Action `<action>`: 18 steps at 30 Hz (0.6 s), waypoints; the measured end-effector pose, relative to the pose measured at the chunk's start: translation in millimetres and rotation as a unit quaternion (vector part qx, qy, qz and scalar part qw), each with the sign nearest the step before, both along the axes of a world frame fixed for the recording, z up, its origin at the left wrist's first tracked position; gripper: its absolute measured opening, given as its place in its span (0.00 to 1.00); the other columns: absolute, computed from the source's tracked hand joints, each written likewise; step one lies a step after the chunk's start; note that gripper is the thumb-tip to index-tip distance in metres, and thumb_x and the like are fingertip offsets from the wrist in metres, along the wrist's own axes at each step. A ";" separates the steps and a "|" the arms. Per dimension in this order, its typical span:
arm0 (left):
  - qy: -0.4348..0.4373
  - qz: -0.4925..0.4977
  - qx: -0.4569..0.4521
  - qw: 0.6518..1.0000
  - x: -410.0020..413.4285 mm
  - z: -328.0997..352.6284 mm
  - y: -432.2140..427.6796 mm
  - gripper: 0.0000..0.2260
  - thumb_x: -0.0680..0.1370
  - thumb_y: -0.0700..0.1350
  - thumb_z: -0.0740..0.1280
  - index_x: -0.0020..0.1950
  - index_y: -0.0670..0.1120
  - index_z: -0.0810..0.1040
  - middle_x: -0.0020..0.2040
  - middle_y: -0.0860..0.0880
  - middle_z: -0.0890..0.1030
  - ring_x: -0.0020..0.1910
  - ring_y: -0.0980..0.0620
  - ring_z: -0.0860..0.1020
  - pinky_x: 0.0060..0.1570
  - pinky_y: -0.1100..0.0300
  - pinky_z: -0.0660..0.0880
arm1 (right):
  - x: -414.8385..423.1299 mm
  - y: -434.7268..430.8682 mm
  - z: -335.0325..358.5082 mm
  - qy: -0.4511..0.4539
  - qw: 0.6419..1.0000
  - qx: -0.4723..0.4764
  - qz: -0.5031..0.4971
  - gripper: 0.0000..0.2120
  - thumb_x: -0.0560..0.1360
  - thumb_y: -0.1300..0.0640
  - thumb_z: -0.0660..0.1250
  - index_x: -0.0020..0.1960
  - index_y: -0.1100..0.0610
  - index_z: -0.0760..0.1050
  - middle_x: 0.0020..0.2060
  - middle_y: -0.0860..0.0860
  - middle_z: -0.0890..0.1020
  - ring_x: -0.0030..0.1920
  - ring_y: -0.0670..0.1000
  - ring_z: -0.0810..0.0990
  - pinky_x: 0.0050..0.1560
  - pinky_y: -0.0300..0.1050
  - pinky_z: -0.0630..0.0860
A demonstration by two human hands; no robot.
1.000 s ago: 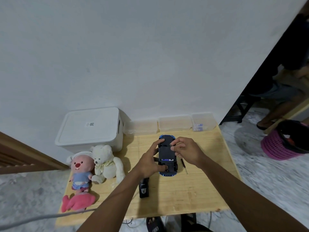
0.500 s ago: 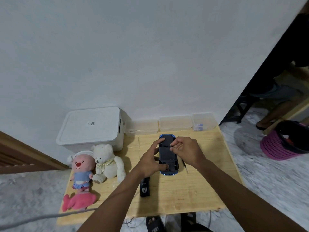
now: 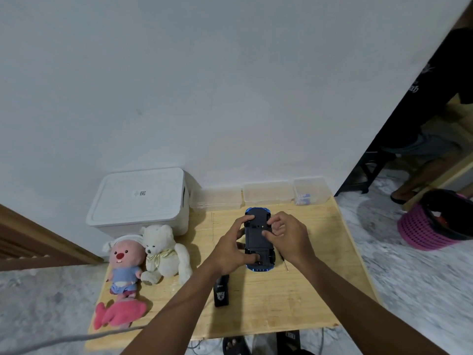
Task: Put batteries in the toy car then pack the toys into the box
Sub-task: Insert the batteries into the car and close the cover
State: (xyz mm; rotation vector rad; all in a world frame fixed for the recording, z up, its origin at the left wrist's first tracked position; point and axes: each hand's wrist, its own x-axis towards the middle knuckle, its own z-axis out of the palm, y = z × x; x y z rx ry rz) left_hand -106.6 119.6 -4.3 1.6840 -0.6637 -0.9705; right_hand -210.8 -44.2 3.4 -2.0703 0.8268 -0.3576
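Toy car (image 3: 258, 239), blue-bodied, lying upside down on the wooden table (image 3: 294, 303) with its dark underside facing up and its long axis running away from the viewer. Left hand (image 3: 230, 248) grasps the car from its left flank: forefinger reaching to the far end, thumb curled over the near end by the wheels. Right hand (image 3: 288, 234) sits against the car's right flank, fingers curled, thumb and forefinger tips set on the underside; whether they pinch a small part there cannot be told. The car thus lies between the two hands, touched by both.

Just beside the right wrist, a thin screwdriver (image 3: 284, 262) lies on the table. Near the left forearm, a black remote control (image 3: 221, 292), partly covered by the arm. At the table's left edge: white bear plush (image 3: 161, 249), pink-faced plush (image 3: 125, 262) in blue clothes, and a flat pink plush (image 3: 117, 313) nearer the viewer. Behind these, a white lidded box (image 3: 138, 201). Along the wall, a row of clear containers (image 3: 267, 196). On the floor at right, a pink basket (image 3: 430, 229).
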 end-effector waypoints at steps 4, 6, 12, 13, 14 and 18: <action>0.013 0.000 -0.007 1.000 -2.6 1.8 -1.1 0.41 0.70 0.32 0.77 0.74 0.63 0.66 0.66 0.50 0.79 0.48 0.55 0.83 0.48 0.54 0.83 | -2.1 2.7 -0.4 0.015 0.996 0.082 -0.029 0.21 0.68 0.52 0.79 0.53 0.49 0.71 0.47 0.46 0.81 0.44 0.47 0.83 0.37 0.39 0.76; 0.011 0.000 -0.007 1.000 -3.2 2.6 -1.8 0.41 0.70 0.32 0.77 0.74 0.63 0.66 0.66 0.50 0.79 0.50 0.51 0.84 0.50 0.50 0.84 | -2.4 3.8 -0.7 0.014 0.994 0.101 -0.032 0.23 0.66 0.50 0.81 0.53 0.48 0.71 0.45 0.46 0.82 0.46 0.45 0.82 0.39 0.41 0.78; -0.006 -0.004 0.008 1.000 -3.9 5.6 -3.5 0.43 0.70 0.34 0.77 0.73 0.67 0.64 0.64 0.52 0.81 0.53 0.42 0.84 0.55 0.45 0.83 | -3.9 0.0 -6.4 0.010 0.994 0.106 -0.017 0.26 0.62 0.46 0.83 0.49 0.44 0.69 0.45 0.46 0.82 0.48 0.50 0.83 0.45 0.50 0.82; -0.007 -0.004 0.010 1.000 -4.0 5.8 -3.6 0.43 0.70 0.34 0.77 0.73 0.67 0.64 0.64 0.52 0.81 0.53 0.42 0.84 0.55 0.45 0.83 | -3.4 -0.2 -6.4 0.012 0.995 0.102 -0.013 0.26 0.61 0.46 0.82 0.49 0.43 0.69 0.46 0.45 0.82 0.49 0.50 0.82 0.45 0.50 0.82; -0.007 -0.003 0.010 1.000 -4.0 6.0 -3.9 0.43 0.70 0.33 0.77 0.73 0.67 0.64 0.64 0.52 0.81 0.53 0.42 0.84 0.54 0.45 0.83 | -3.0 -0.1 -5.4 0.014 0.995 0.099 -0.009 0.26 0.61 0.45 0.82 0.49 0.42 0.68 0.46 0.45 0.81 0.49 0.50 0.82 0.45 0.49 0.82; -0.014 -0.005 0.013 1.000 -3.3 5.9 -4.9 0.43 0.70 0.33 0.76 0.74 0.66 0.64 0.64 0.52 0.81 0.50 0.41 0.84 0.54 0.45 0.83 | -2.9 1.3 -2.6 0.025 0.995 0.101 0.002 0.29 0.59 0.45 0.83 0.50 0.43 0.67 0.47 0.45 0.81 0.48 0.50 0.82 0.42 0.44 0.79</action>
